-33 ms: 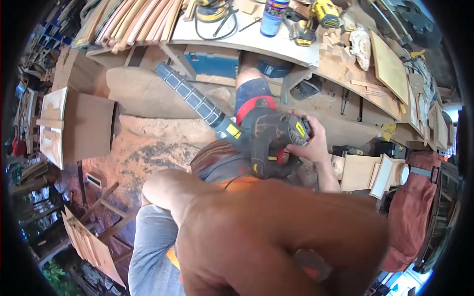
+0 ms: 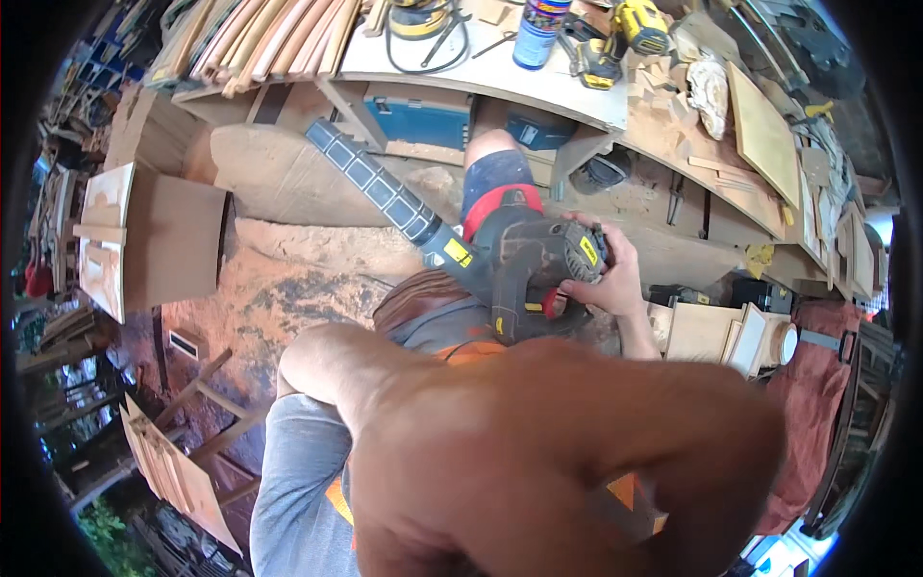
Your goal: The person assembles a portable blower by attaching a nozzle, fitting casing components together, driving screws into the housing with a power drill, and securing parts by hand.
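Observation:
A black cordless leaf blower (image 2: 511, 252) with red trim and yellow labels lies across my front. Its long ribbed nozzle (image 2: 375, 185) points away to the far left. My right hand (image 2: 620, 274) grips the blower's right end, with fingers over the far side and the thumb by a red trigger (image 2: 553, 303). Very close to the camera, my left hand (image 2: 567, 423) is raised and blurred, covering the lower middle of the view. Its fingers cannot be made out clearly. Orange cloth shows through a gap beside it.
Ahead stands a workbench (image 2: 481, 82) carrying wood strips (image 2: 260, 38), a spray can (image 2: 541, 34) and yellow power tools (image 2: 642, 24). Blue cases (image 2: 418, 117) sit underneath. Wood panels (image 2: 173, 240) stand at left. Sawdust covers the floor (image 2: 288, 288). A reddish-brown cloth (image 2: 806, 413) hangs at right.
The raised left hand has shifted slightly right, and more orange shows through the gap by it. The whole view has moved a little; the right hand keeps its hold on the leaf blower.

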A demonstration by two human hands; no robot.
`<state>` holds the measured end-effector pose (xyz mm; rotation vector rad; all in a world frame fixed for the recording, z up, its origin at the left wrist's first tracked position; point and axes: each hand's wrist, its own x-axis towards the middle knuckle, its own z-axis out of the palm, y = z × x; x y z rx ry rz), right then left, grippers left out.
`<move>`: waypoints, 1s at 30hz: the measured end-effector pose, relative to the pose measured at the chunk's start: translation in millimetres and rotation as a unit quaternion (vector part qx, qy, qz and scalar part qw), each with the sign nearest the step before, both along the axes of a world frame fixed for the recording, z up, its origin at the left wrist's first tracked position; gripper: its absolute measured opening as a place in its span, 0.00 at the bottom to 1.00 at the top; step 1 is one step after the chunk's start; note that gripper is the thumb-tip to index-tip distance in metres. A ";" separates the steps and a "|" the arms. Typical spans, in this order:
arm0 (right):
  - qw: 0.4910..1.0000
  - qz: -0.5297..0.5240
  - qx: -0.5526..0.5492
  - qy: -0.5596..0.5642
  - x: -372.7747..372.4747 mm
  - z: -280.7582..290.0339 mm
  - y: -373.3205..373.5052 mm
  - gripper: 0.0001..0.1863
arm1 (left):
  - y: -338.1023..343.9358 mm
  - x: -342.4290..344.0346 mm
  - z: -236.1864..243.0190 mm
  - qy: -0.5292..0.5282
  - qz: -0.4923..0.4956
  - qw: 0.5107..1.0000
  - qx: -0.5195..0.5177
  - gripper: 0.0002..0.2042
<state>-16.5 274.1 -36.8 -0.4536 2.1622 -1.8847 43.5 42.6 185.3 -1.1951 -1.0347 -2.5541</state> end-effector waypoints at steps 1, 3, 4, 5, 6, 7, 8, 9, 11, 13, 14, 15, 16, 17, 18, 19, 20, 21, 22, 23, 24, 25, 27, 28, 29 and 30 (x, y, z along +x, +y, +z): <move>1.000 -0.003 -0.002 -0.004 4.2 -1.6 -2.9 0.48 | -2.2 0.7 2.2 -0.004 -0.010 1.000 0.002 0.18; 0.999 -0.030 -0.008 0.022 8.2 -3.1 0.7 0.48 | 0.4 0.0 2.6 -0.007 -0.025 1.000 0.004 0.19; 0.999 -0.045 -0.013 0.012 12.2 -2.9 1.4 0.48 | 1.9 -0.2 2.1 -0.011 -0.033 0.999 0.005 0.20; 0.999 -0.031 -0.017 0.016 2.9 30.7 -27.7 0.48 | 2.1 3.8 3.1 -0.009 -0.017 1.000 0.001 0.21; 1.000 -0.011 -0.020 0.010 -2.5 39.5 -38.4 0.48 | 1.5 6.6 2.5 -0.007 -0.002 1.000 -0.004 0.21; 1.000 0.010 -0.022 0.003 -6.7 23.3 -31.3 0.47 | 0.5 9.6 3.4 -0.008 0.015 1.000 -0.008 0.22; 0.999 0.032 -0.013 0.031 -12.2 -7.8 -18.2 0.47 | -0.1 11.2 3.5 -0.009 0.030 0.999 -0.009 0.23; 0.999 0.017 -0.013 0.029 -9.2 -5.6 -12.7 0.47 | 0.1 10.0 3.7 -0.015 0.014 1.000 -0.011 0.24; 0.998 0.028 0.052 0.023 -7.1 -0.7 -4.5 0.50 | 1.7 7.2 5.6 -0.015 -0.002 1.000 -0.011 0.25; 0.997 0.027 0.069 0.037 -2.6 -0.8 -6.9 0.49 | -1.6 2.8 3.8 -0.015 -0.018 1.000 -0.006 0.26; 1.000 0.005 0.016 0.014 1.4 -2.2 -12.6 0.48 | -2.9 6.1 5.7 -0.021 -0.013 1.000 -0.008 0.27; 0.999 -0.018 -0.036 -0.009 2.9 -2.4 -16.7 0.47 | -4.5 7.3 6.5 -0.022 -0.008 1.000 -0.010 0.28; 0.999 -0.011 -0.034 -0.010 1.0 -1.0 -18.4 0.47 | -3.8 10.5 8.6 -0.022 0.001 1.000 -0.013 0.29; 1.000 -0.008 -0.008 0.002 -0.3 -1.1 -15.1 0.46 | -3.5 11.2 7.5 -0.021 0.001 1.000 -0.007 0.29; 1.000 -0.003 0.018 0.013 -2.2 -2.2 -11.5 0.46 | -4.4 13.6 7.3 -0.024 0.004 1.000 -0.006 0.30; 1.000 -0.003 0.022 0.014 -4.9 -4.9 -7.8 0.46 | -4.6 15.4 7.9 -0.026 0.009 1.000 -0.011 0.31; 0.999 0.025 0.036 0.032 -6.1 -2.5 -9.4 0.46 | -3.2 20.2 11.6 -0.029 0.017 0.999 -0.022 0.32; 0.996 0.054 0.048 0.049 -6.3 -0.6 -11.1 0.47 | -1.2 23.7 16.3 -0.031 0.030 0.998 -0.041 0.32; 0.999 0.020 -0.001 0.043 -4.8 1.2 -12.8 0.45 | -1.4 24.7 20.3 -0.037 0.041 0.997 -0.062 0.33; 0.999 0.017 -0.001 0.043 -2.7 -3.1 -16.7 0.45 | -22.1 21.2 18.0 -0.056 0.035 0.993 -0.100 0.34; 0.997 -0.031 0.042 0.053 8.7 15.5 -10.3 0.45 | -53.6 4.3 16.6 -0.074 0.003 0.984 -0.163 0.35; 0.996 -0.002 0.058 0.066 0.6 7.1 -9.8 0.45 | -72.8 10.2 4.4 -0.105 0.083 0.971 -0.199 0.35; 0.998 -0.024 0.005 0.060 0.4 -19.6 -4.1 0.45 | -72.5 -18.6 -73.9 0.077 0.399 0.911 -0.070 0.51; 0.999 -0.023 -0.002 0.044 -0.8 -18.7 -5.5 0.45 | -75.4 -22.1 -94.8 -0.024 0.547 0.833 -0.077 0.43; 0.999 -0.022 -0.006 0.026 2.9 -17.6 -6.3 0.46 | -87.5 -26.3 -122.7 -0.126 0.612 0.776 -0.083 0.37; 0.999 -0.031 -0.004 0.025 5.9 -15.3 -8.4 0.46 | -94.0 -28.1 -149.2 -0.234 0.609 0.752 -0.089 0.35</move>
